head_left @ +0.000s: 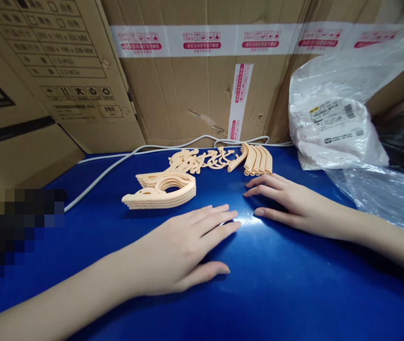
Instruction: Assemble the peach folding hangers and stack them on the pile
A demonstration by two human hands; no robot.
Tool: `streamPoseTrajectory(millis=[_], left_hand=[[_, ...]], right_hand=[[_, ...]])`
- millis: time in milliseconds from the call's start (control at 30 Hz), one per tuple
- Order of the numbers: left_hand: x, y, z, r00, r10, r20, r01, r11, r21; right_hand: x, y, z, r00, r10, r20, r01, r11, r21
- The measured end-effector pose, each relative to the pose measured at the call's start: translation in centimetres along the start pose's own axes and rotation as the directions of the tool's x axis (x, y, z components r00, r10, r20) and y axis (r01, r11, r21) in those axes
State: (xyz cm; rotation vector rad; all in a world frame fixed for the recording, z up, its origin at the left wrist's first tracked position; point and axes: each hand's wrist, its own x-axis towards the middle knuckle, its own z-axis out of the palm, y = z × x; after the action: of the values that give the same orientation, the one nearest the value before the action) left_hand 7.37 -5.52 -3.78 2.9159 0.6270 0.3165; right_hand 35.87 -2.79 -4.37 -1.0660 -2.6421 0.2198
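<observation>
From where I stand, both hands are bare, spread over a blue table. The left hand, near the middle of the frame, lies palm down with its fingers stretched out and the thumb apart; I see nothing in its hold. The right hand, right of centre, is loosely open too, fingers slightly bent, thumb well away from them, gripping nothing that I can see. Whether either palm presses on the table I can't tell.

Just beyond the left hand, left of centre, sits a neat stack of cream plastic pieces, each with a round opening. Behind it, at upper centre, is a jumble of small cream hooks. A row of curved cream pieces lies to the right of them, near the right hand's fingertips.

A white cable snakes along the back, before a taped cardboard box. A labelled plastic bag slumps at the upper right.
</observation>
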Motion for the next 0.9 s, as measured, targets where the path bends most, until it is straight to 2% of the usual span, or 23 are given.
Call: streamPoseTrajectory(millis=[133,367,433,500,600,667,733,900], left_hand=[[-0.2,-0.9,-0.1,0.993,-0.089,0.075,0.091,0.996,-0.024],[-0.5,-1.2,-0.4,0.994,-0.095,0.053,0.098,0.993,-0.062],[-0.6,-1.2,-0.4,0.995,-0.09,0.043,0.092,0.994,-0.064],[-0.6,-1.3,-0.4,0.996,-0.085,0.034,0.086,0.995,-0.058],[-0.6,-1.3,-0.4,0.996,-0.08,0.034,0.081,0.996,-0.039],[-0.7,-1.3,-0.4,0.996,-0.08,0.047,0.08,0.997,-0.015],[-0.8,-1.2,-0.5,0.995,-0.077,0.056,0.077,0.997,0.009],[-1.1,-1.1,-0.5,0.995,-0.072,0.062,0.07,0.997,0.036]], right_hand=[[0.1,0.0,-0.1,1.0,0.006,0.027,-0.006,1.0,-0.016],[0.0,-0.2,-0.2,1.0,0.014,0.018,-0.015,1.0,0.015],[0.1,-0.1,-0.7,0.999,0.035,-0.011,-0.035,0.999,0.015],[0.4,0.4,-1.7,0.992,0.076,-0.104,-0.08,0.996,-0.032],[1.2,1.9,-3.6,0.955,0.175,-0.24,-0.217,0.962,-0.162],[1.9,3.4,-4.5,0.93,0.32,-0.182,-0.353,0.916,-0.19],[2.7,4.9,-5.0,0.871,0.474,-0.13,-0.491,0.846,-0.206],[4.5,7.3,-4.1,0.752,0.648,-0.122,-0.657,0.72,-0.224]])
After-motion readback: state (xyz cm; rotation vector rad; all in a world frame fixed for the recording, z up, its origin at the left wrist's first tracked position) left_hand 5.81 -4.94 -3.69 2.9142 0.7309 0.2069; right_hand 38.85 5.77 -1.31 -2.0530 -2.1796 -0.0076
